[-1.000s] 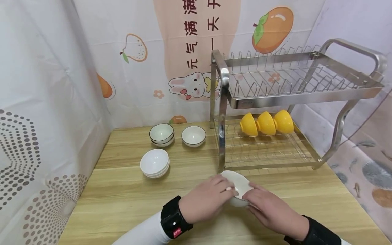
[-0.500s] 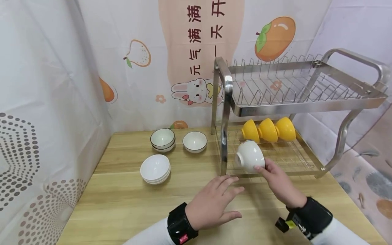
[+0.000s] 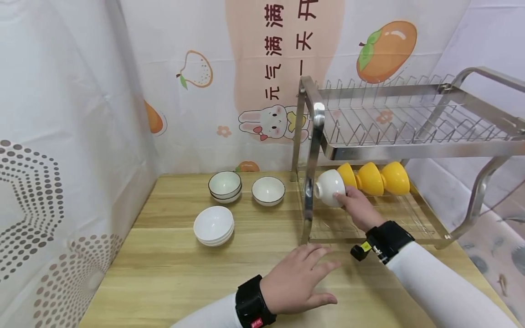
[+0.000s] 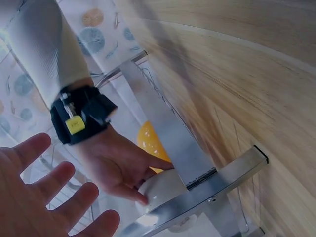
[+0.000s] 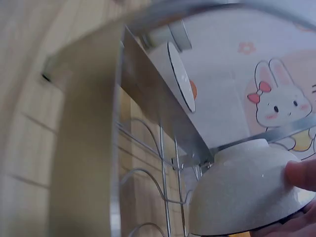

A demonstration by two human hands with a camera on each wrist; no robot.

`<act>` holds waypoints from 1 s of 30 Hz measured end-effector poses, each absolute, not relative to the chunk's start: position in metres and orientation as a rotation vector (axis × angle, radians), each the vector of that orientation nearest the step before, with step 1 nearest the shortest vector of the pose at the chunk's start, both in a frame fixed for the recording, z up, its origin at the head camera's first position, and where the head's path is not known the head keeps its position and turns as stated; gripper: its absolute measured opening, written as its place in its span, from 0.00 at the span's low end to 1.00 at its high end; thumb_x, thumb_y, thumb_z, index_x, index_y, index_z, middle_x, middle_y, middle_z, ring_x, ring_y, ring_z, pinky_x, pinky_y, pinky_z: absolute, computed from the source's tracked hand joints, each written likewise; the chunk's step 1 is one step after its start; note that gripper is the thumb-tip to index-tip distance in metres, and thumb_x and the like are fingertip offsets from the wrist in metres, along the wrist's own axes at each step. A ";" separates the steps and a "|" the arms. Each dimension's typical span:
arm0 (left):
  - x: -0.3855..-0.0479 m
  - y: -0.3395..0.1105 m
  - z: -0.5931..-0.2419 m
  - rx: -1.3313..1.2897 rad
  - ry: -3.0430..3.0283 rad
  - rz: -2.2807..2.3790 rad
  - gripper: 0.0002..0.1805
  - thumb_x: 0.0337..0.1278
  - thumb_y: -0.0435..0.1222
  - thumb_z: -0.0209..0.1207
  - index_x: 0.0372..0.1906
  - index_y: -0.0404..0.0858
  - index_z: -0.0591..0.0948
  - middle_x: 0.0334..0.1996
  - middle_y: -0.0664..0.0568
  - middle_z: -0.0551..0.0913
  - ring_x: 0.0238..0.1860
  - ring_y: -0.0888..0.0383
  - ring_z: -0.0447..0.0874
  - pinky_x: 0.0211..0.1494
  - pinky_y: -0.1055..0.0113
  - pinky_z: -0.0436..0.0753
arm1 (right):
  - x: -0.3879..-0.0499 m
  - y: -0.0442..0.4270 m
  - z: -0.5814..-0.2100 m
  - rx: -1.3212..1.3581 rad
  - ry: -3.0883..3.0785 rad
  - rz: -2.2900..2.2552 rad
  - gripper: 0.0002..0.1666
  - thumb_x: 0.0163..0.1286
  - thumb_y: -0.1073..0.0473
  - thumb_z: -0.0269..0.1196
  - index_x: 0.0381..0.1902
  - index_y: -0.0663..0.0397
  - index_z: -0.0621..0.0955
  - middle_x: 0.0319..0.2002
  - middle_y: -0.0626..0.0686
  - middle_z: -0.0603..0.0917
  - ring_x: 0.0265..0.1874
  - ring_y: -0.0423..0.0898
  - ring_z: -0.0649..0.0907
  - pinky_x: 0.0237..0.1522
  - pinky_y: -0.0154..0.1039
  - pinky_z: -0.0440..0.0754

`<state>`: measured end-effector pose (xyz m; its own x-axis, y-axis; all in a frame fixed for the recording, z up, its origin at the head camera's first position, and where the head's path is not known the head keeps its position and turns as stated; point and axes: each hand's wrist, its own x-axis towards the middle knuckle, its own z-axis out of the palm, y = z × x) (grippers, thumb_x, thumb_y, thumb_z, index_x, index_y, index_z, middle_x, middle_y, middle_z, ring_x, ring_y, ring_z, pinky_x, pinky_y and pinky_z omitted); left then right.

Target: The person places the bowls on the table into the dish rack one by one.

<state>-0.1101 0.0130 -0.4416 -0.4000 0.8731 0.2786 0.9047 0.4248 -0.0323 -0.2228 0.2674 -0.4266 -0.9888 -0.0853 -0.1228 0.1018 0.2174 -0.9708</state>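
My right hand grips a white bowl by its rim, inside the lower tier of the metal dish rack. The bowl is tipped on its side, its foot facing left, beside a row of three yellow bowls. In the right wrist view, the thumb presses on the outer wall of the white bowl, which has a dark rim. My left hand hovers over the table in front of the rack, fingers spread, touching nothing; its fingers also show in the left wrist view.
Left of the rack stand a stack of plain white bowls, a stack of dark-rimmed bowls and a single dark-rimmed bowl. The rack's upper tier overhangs the lower one. A printed curtain hangs behind the wooden table.
My hands held the white bowl together in front of the rack; the left hand let go. My right hand turned the bowl sideways and carried it into the lower tier, up to the yellow bowls.
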 end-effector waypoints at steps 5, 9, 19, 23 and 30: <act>-0.111 0.011 -0.444 -1.555 -2.450 -0.189 0.37 0.66 0.68 0.41 0.72 0.53 0.68 0.72 0.54 0.61 0.72 0.54 0.59 0.75 0.61 0.59 | -0.238 0.268 -0.430 0.014 2.337 -1.856 0.32 0.81 0.59 0.47 0.72 0.76 0.55 0.71 0.71 0.60 0.66 0.61 0.65 0.69 0.59 0.61; -0.112 0.008 -0.445 -1.559 -2.487 -0.203 0.37 0.67 0.67 0.40 0.72 0.53 0.67 0.73 0.55 0.60 0.72 0.54 0.58 0.74 0.61 0.60 | -0.247 0.266 -0.432 0.016 2.342 -1.826 0.32 0.80 0.59 0.47 0.72 0.75 0.56 0.71 0.71 0.61 0.65 0.61 0.65 0.69 0.60 0.62; -0.114 0.003 -0.447 -1.560 -2.538 -0.204 0.37 0.68 0.68 0.37 0.73 0.54 0.66 0.73 0.55 0.61 0.73 0.54 0.56 0.74 0.60 0.61 | -0.262 0.259 -0.428 0.051 2.333 -1.816 0.32 0.82 0.59 0.45 0.73 0.75 0.54 0.71 0.71 0.60 0.63 0.61 0.64 0.69 0.60 0.60; -0.114 0.003 -0.449 -1.560 -2.542 -0.205 0.36 0.68 0.67 0.37 0.73 0.55 0.66 0.73 0.54 0.61 0.73 0.54 0.56 0.74 0.60 0.61 | -0.269 0.258 -0.428 0.104 2.338 -1.785 0.32 0.82 0.58 0.45 0.73 0.75 0.54 0.71 0.71 0.59 0.62 0.60 0.64 0.68 0.59 0.61; -0.117 0.001 -0.452 -1.549 -2.551 -0.243 0.36 0.68 0.68 0.37 0.72 0.54 0.65 0.74 0.55 0.59 0.74 0.56 0.55 0.75 0.59 0.60 | -0.279 0.261 -0.433 0.182 2.404 -1.672 0.33 0.82 0.55 0.44 0.74 0.72 0.52 0.72 0.70 0.59 0.64 0.62 0.63 0.70 0.61 0.60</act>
<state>-0.1174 0.0008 -0.4521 -0.4566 0.8649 0.2086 0.8887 0.4543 0.0616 -0.2786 0.2607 -0.4325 -0.9709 -0.0170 -0.2388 0.2179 0.3496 -0.9112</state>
